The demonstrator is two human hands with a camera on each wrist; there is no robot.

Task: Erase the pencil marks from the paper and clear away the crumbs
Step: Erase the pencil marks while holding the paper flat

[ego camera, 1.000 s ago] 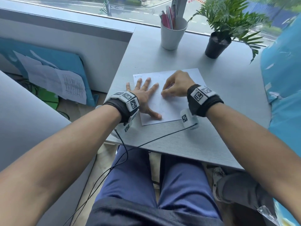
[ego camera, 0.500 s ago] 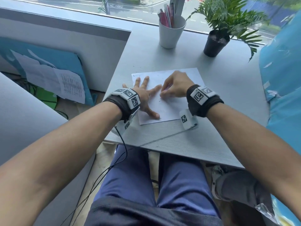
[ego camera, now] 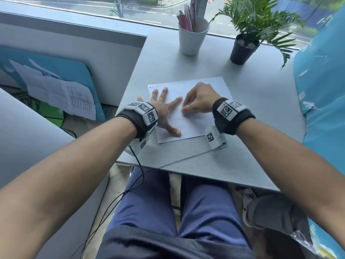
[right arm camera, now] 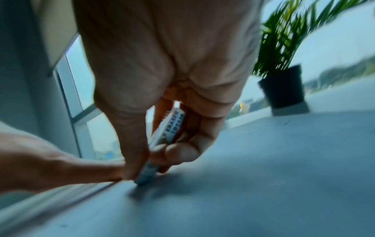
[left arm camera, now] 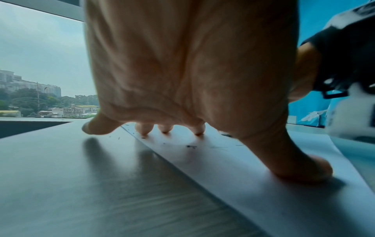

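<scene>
A white sheet of paper (ego camera: 192,126) lies on the grey desk (ego camera: 261,113). My left hand (ego camera: 164,111) lies spread flat on its left half, fingers straight and pressing it down; the left wrist view shows the fingertips (left arm camera: 198,130) and thumb on the paper (left arm camera: 253,176). My right hand (ego camera: 197,101) pinches a white eraser (right arm camera: 162,144) in a printed sleeve between thumb and fingers, its lower end touching the paper (right arm camera: 263,176) just right of my left index finger. Small dark crumbs (left arm camera: 191,146) and faint pencil marks (ego camera: 178,119) dot the sheet.
At the back of the desk, by the window, stand a white cup of pens (ego camera: 192,37) and a potted plant (ego camera: 244,49). A black cable (ego camera: 186,158) runs over the desk's near edge. A blue covered object (ego camera: 321,101) borders the right side.
My right hand has shifted slightly with the eraser on the paper, a small rubbing stroke. The left hand stays spread on the sheet.
</scene>
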